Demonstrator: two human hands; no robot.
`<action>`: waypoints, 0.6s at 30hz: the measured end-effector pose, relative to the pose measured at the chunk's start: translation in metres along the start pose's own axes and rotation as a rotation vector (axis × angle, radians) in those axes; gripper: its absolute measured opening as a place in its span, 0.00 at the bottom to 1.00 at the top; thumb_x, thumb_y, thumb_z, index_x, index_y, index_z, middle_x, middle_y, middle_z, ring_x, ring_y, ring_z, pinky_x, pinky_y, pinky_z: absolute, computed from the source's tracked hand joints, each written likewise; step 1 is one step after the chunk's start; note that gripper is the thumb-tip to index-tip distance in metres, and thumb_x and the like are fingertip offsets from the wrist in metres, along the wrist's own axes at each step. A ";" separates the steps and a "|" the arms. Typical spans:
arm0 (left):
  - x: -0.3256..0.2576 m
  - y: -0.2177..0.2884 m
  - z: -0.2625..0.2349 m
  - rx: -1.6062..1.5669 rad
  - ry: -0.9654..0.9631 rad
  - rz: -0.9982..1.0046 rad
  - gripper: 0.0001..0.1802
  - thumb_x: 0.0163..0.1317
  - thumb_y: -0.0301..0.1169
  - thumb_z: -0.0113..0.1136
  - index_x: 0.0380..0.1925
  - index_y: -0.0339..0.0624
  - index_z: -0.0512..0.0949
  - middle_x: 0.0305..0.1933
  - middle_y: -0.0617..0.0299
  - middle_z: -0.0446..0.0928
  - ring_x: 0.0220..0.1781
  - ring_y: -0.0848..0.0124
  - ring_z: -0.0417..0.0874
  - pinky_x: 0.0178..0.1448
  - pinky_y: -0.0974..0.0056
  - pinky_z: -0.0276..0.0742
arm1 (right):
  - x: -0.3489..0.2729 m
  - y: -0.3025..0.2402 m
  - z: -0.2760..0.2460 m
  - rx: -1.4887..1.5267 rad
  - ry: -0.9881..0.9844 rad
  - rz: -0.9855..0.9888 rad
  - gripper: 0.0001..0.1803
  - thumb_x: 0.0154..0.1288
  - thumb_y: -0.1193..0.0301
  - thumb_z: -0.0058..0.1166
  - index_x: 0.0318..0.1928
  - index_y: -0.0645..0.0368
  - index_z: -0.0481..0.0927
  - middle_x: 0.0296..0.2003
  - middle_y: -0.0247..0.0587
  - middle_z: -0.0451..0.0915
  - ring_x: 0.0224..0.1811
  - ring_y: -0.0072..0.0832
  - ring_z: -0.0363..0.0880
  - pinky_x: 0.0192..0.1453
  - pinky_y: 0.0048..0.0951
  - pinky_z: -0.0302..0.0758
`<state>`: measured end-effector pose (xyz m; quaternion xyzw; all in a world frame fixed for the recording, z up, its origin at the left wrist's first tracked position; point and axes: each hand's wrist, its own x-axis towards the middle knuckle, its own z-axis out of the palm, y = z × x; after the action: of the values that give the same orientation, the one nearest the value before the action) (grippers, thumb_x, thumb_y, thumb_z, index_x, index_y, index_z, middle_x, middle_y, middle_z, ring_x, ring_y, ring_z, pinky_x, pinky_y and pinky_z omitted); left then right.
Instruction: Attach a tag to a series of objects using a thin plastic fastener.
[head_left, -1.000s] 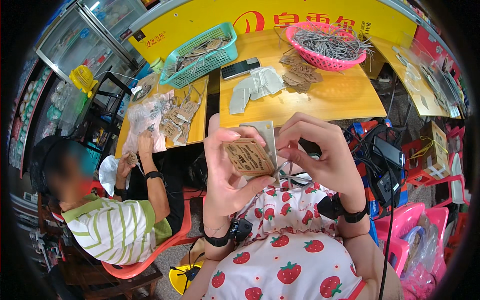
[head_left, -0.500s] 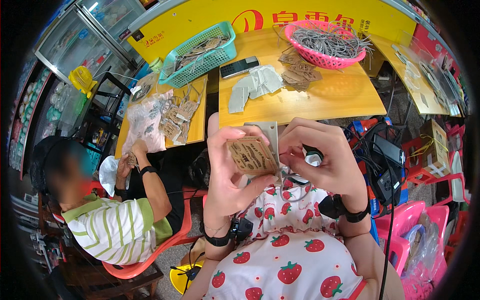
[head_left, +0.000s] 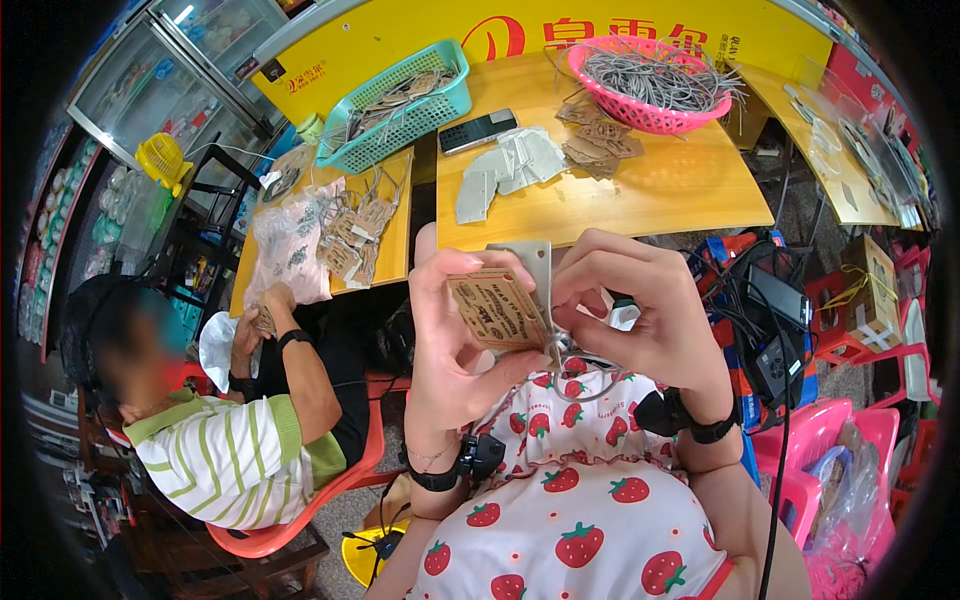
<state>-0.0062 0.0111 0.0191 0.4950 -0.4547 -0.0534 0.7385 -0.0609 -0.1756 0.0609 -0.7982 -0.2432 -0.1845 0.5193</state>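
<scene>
Between the thumb and fingers of my left hand (head_left: 437, 330) is a brown printed cardboard hang tag (head_left: 497, 308). A grey tag (head_left: 537, 264) with a punched hole stands behind it, in the same grip. My right hand (head_left: 645, 315) is closed in a pinch at the right edge of these tags, on a thin grey cord (head_left: 584, 397). The cord curves in a loop below the fingers, in front of my strawberry-print clothing. The fingertips of my right hand partly hide where the cord meets the tags.
On the table (head_left: 690, 200) lie grey cards (head_left: 512, 165), brown tags (head_left: 600, 150) and a phone (head_left: 478, 131). A pink basket (head_left: 660, 120) holds grey cords; a green basket (head_left: 400, 128) holds corded tags. At left, a seated person (head_left: 235, 440) handles a tag. Cables and devices (head_left: 770, 310) are at right.
The tags have turned a little in my left hand, so the brown face tilts more. My right hand has shifted slightly up and left, and the cord loop hangs differently.
</scene>
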 end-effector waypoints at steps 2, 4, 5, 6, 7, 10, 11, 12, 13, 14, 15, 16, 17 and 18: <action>0.000 -0.001 0.000 -0.007 -0.009 0.010 0.48 0.42 0.11 0.69 0.59 0.51 0.53 0.53 0.50 0.66 0.50 0.66 0.76 0.48 0.66 0.78 | 0.000 0.002 0.002 0.046 0.009 0.010 0.12 0.47 0.84 0.58 0.35 0.63 0.79 0.28 0.37 0.74 0.27 0.25 0.75 0.31 0.23 0.71; -0.001 0.002 0.001 -0.078 0.032 -0.018 0.49 0.40 0.11 0.69 0.60 0.52 0.53 0.52 0.50 0.66 0.50 0.66 0.75 0.47 0.66 0.78 | 0.002 0.004 0.003 0.085 0.004 -0.039 0.11 0.49 0.84 0.59 0.35 0.64 0.79 0.29 0.36 0.75 0.28 0.23 0.75 0.32 0.22 0.71; -0.002 0.003 0.001 -0.077 0.034 -0.018 0.49 0.40 0.11 0.69 0.60 0.52 0.53 0.52 0.50 0.66 0.50 0.66 0.75 0.47 0.66 0.78 | 0.003 0.005 0.005 0.122 0.001 -0.087 0.09 0.51 0.84 0.59 0.35 0.65 0.79 0.29 0.36 0.75 0.30 0.21 0.75 0.33 0.21 0.71; -0.002 0.003 0.002 -0.117 0.038 -0.006 0.49 0.39 0.10 0.68 0.60 0.53 0.53 0.51 0.50 0.66 0.50 0.66 0.75 0.47 0.67 0.78 | 0.002 0.007 0.010 0.119 0.002 -0.084 0.09 0.51 0.84 0.59 0.35 0.65 0.79 0.29 0.36 0.75 0.30 0.21 0.75 0.33 0.21 0.71; -0.003 0.002 0.003 -0.158 0.042 0.006 0.50 0.39 0.10 0.68 0.60 0.54 0.53 0.51 0.50 0.65 0.50 0.66 0.74 0.47 0.67 0.78 | -0.001 0.007 0.019 0.463 0.016 0.045 0.08 0.53 0.84 0.58 0.35 0.66 0.79 0.30 0.35 0.76 0.31 0.20 0.75 0.34 0.21 0.70; -0.002 0.001 0.002 -0.207 0.078 0.013 0.50 0.38 0.11 0.68 0.60 0.55 0.53 0.51 0.49 0.65 0.51 0.67 0.73 0.48 0.67 0.78 | 0.000 0.007 0.026 0.735 0.039 0.157 0.05 0.58 0.83 0.58 0.36 0.67 0.79 0.32 0.34 0.77 0.34 0.17 0.75 0.36 0.21 0.70; -0.001 0.002 0.000 -0.203 0.086 0.010 0.50 0.38 0.11 0.68 0.59 0.55 0.53 0.50 0.49 0.65 0.52 0.67 0.73 0.48 0.67 0.78 | 0.001 0.007 0.027 0.663 0.051 0.137 0.04 0.60 0.82 0.58 0.36 0.67 0.79 0.32 0.34 0.77 0.34 0.16 0.74 0.36 0.21 0.71; -0.001 0.002 -0.002 -0.200 0.094 0.007 0.50 0.38 0.12 0.69 0.59 0.55 0.54 0.50 0.49 0.65 0.52 0.67 0.72 0.48 0.66 0.78 | 0.001 0.008 0.027 0.567 0.075 0.104 0.06 0.56 0.83 0.59 0.35 0.66 0.80 0.32 0.36 0.78 0.33 0.20 0.77 0.36 0.22 0.72; -0.001 0.002 -0.001 -0.199 0.096 0.008 0.50 0.38 0.12 0.69 0.59 0.55 0.54 0.50 0.49 0.65 0.52 0.67 0.72 0.48 0.66 0.78 | 0.002 0.008 0.026 0.567 0.073 0.104 0.06 0.56 0.83 0.59 0.35 0.66 0.80 0.32 0.36 0.78 0.33 0.20 0.77 0.36 0.22 0.72; -0.001 0.001 0.000 -0.199 0.102 0.010 0.49 0.39 0.12 0.69 0.59 0.56 0.54 0.51 0.49 0.65 0.52 0.66 0.72 0.48 0.66 0.77 | 0.004 0.008 0.023 0.367 0.102 0.000 0.06 0.54 0.83 0.61 0.34 0.65 0.80 0.32 0.37 0.78 0.33 0.24 0.77 0.36 0.23 0.72; -0.001 0.000 0.001 -0.199 0.108 0.012 0.49 0.39 0.13 0.69 0.59 0.56 0.54 0.51 0.49 0.65 0.52 0.66 0.71 0.49 0.66 0.76 | 0.005 0.008 0.022 0.166 0.129 -0.103 0.07 0.52 0.82 0.62 0.33 0.64 0.80 0.31 0.39 0.79 0.32 0.27 0.78 0.35 0.25 0.72; 0.000 -0.002 0.001 -0.198 0.111 0.012 0.49 0.39 0.13 0.69 0.59 0.56 0.54 0.51 0.49 0.65 0.52 0.66 0.71 0.49 0.66 0.76 | 0.005 0.007 0.023 0.168 0.126 -0.103 0.07 0.52 0.82 0.62 0.33 0.64 0.80 0.31 0.39 0.79 0.32 0.27 0.78 0.35 0.25 0.72; 0.000 -0.003 0.001 -0.156 0.129 0.016 0.49 0.40 0.12 0.69 0.58 0.57 0.54 0.52 0.49 0.65 0.53 0.66 0.71 0.49 0.66 0.75 | 0.004 0.005 0.024 -0.035 0.211 -0.171 0.07 0.51 0.82 0.62 0.33 0.63 0.80 0.31 0.39 0.79 0.31 0.29 0.78 0.35 0.26 0.73; 0.002 -0.005 0.002 -0.118 0.141 0.019 0.48 0.40 0.12 0.69 0.58 0.57 0.53 0.52 0.49 0.65 0.53 0.66 0.71 0.50 0.67 0.74 | 0.002 0.005 0.024 -0.245 0.300 -0.236 0.08 0.50 0.82 0.62 0.32 0.62 0.81 0.31 0.40 0.79 0.31 0.32 0.79 0.35 0.27 0.73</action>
<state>-0.0049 0.0065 0.0168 0.4487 -0.4026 -0.0381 0.7970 -0.0552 -0.1543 0.0494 -0.7850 -0.2310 -0.3886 0.4236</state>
